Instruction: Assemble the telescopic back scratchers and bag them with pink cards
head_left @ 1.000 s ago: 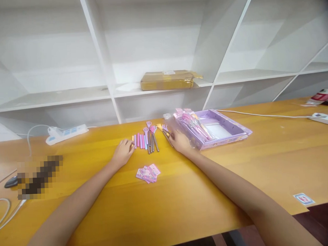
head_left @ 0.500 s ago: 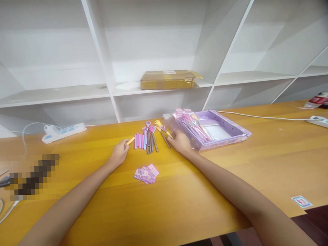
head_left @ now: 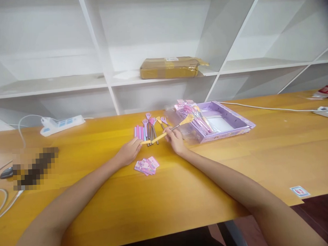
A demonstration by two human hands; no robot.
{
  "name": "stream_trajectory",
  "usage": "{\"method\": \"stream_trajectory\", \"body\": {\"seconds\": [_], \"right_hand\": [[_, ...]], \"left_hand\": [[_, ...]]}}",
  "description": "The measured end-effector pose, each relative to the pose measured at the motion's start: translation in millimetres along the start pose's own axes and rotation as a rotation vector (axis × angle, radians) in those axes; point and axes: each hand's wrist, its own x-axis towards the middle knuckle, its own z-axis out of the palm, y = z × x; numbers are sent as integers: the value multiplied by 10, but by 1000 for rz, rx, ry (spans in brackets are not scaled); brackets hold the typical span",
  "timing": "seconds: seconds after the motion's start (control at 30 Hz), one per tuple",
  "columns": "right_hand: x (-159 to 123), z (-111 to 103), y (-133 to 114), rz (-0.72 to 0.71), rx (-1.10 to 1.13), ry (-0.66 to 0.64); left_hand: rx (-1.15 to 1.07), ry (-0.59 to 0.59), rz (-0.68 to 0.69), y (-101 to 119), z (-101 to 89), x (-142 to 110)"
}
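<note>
Left hand [head_left: 129,152]: fingers curled in, pinching the outer end of a short yellow tube [head_left: 145,142], most of which sticks out past the fingertips. Right hand [head_left: 177,141]: thumb and fingers closed about the middle of a yellow back scratcher [head_left: 159,138], its yellow grip pointing left, its forked head out to the right by the purple tray [head_left: 229,135].

Tube and grip meet end to end between the hands, in front of the loose scratchers [head_left: 150,130]. They form a shallow bend, not one line. Cannot tell whether one end sits inside the other or they only touch.

Step in hand, as I judge it: fitting the two yellow ends together. Best to straighten the bend first, levelling the tube to the grip's slope; pushing at an angle could jam or slip. Hold each piece nearer the meeting point for steadier control, leaving the ends themselves uncovered. Press gently along the shared line, perhaps with a small twist.

Watch the clearance: spare tubes [head_left: 140,132] lie just beyond the left hand, pink cards [head_left: 147,165] nearer the worktop [head_left: 182,194] front. Forked head is close to the bagged scratchers [head_left: 197,118]; a wide swing could snag the plastic.
</note>
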Motion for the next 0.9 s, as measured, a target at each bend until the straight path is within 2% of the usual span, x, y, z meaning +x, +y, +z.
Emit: {"method": "stream_trajectory", "body": {"seconds": [0.13,0.37,0.6,0.9], "right_hand": [[-16,-2,16,80,126,-68],[101,-44,46,107,239,3],[91,-53,31,93,252,-4],[-16,-11,-105,57,179,-225]], "left_hand": [[-15,-7,-22,0,-22,9],[-26,-37,-81,68,-46,6],[3,-20,-90,89,-52,5],[-42,72,-56,59,-74,-9]]}}
